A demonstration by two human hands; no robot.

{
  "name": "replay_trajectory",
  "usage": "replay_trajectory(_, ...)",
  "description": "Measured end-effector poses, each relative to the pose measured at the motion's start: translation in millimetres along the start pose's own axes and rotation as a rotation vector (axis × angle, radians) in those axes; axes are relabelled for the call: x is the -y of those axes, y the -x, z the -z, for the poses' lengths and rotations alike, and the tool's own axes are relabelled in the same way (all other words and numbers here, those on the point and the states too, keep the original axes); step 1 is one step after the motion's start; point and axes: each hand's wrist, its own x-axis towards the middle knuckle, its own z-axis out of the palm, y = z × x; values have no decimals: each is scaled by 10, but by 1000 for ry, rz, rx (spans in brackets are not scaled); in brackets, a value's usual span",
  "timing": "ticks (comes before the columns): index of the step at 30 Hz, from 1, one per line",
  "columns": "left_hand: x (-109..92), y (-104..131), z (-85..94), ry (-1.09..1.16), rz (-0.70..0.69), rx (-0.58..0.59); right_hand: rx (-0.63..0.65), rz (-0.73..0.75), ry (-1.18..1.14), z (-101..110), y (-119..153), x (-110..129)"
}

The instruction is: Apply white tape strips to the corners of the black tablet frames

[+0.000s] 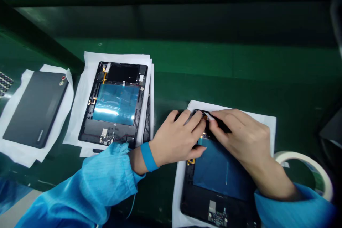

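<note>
An opened tablet lies on white sheets in front of me, with a blue film over its middle and a small circuit board at its near end. My left hand rests over its far left corner. The fingers there are bent, with the thumb apart, and I see nothing held. At the same corner, my right hand pinches a small white strip between thumb and forefinger. An orange flex cable shows just beside the fingertips. The fingers partly hide that corner.
Another opened tablet lies on stacked white sheets to the left. A closed dark tablet lies on white sheets farther left. A roll of cream tape is by my right forearm. A green frame post stands behind.
</note>
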Motion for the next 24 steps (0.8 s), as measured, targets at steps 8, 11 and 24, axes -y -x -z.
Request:
replay_trajectory(8,-2,-1,-5,11,-3,-4,8,17,46,-16,-24,22)
replay_trajectory(11,1,3,-10,8,5,-8,3,44,69,-20,-38,34)
replay_trajectory(24,-10,42,-47,31,19,-55,145,144,169,39,-3,106)
